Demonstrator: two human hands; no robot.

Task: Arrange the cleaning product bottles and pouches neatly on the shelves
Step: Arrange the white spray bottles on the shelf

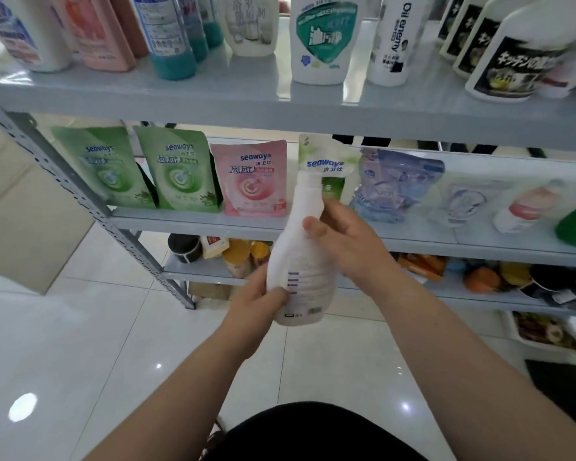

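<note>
Grey metal shelving (180, 98) stands on glossy tiles (80, 344).

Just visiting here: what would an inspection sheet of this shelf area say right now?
Surface: grey shelves, three tiers seen.
Job's things: white bottle held before the middle tier; green pouches and pink pouch standing there; top bottles above.
Clutter: pink-white bottle, seemingly tipped over, at right; jars on the lowest tier.
Hands: left hand grips the white bottle's base, right hand its upper part.
Cables: nothing seen.
Surroundings: white floor tiles.

Both hands (256, 294) grip a white bottle (301, 261).
</note>
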